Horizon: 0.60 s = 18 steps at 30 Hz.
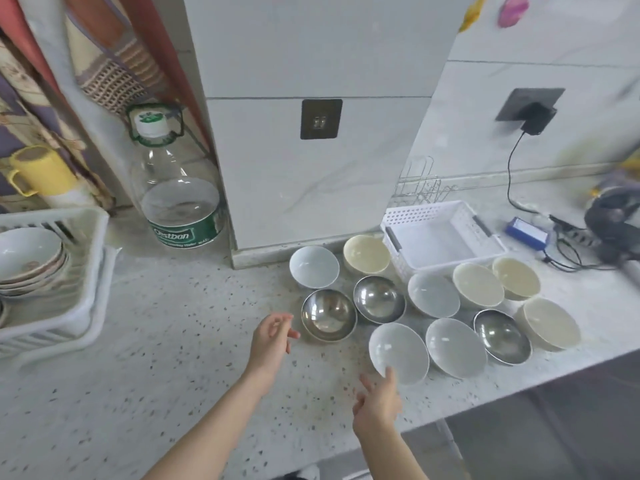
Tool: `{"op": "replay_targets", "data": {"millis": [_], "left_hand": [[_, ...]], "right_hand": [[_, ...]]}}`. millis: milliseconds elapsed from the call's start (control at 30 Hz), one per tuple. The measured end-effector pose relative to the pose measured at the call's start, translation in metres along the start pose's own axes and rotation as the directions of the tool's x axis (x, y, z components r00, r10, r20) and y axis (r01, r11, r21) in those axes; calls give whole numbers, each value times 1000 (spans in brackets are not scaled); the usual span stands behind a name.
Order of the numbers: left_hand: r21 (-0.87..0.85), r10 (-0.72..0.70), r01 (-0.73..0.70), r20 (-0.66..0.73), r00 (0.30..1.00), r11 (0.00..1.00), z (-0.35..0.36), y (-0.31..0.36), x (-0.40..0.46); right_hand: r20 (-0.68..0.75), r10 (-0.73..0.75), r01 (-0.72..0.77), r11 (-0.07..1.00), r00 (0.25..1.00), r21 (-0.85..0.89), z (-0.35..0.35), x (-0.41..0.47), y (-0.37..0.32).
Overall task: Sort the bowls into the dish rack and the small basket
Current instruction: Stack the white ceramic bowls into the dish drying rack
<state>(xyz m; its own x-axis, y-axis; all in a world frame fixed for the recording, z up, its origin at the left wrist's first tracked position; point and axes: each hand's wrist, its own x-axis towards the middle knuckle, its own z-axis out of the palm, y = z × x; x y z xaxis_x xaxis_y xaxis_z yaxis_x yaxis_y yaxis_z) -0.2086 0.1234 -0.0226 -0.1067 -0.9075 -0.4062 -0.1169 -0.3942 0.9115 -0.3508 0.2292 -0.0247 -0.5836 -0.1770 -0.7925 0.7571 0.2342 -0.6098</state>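
Head view: eleven bowls clustered on the speckled stone desk, right of centre; basket behind them, rack far left. Both grips released: left hand beside a steel bowl, right hand thumb at white bowl rim. Judgement: pinch rims firmly; steel is slick, glazed ceramic chips, so lift singly

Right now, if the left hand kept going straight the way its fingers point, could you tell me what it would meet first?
Most likely the nearest steel bowl. The left hand hovers beside it, loosely curled fingers aimed right at its rim, holding nothing. Height above the counter is unclear, so it might pass over the rim.
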Motion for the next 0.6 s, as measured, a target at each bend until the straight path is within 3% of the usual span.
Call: {"op": "replay_targets", "data": {"millis": [233,400,600], "left_hand": [[20,-10,10,5,1000,1000,7,0,4],[17,-52,54,-70,996,998,11,3,25],[37,-202,205,-87,976,978,22,29,70]], "right_hand": [[-74,-119,117,993,990,-31,-3,18,-1],[-106,-168,166,986,980,-20,-8,9,0],[-27,-275,275,961,961,39,-3,-6,-20]]}}
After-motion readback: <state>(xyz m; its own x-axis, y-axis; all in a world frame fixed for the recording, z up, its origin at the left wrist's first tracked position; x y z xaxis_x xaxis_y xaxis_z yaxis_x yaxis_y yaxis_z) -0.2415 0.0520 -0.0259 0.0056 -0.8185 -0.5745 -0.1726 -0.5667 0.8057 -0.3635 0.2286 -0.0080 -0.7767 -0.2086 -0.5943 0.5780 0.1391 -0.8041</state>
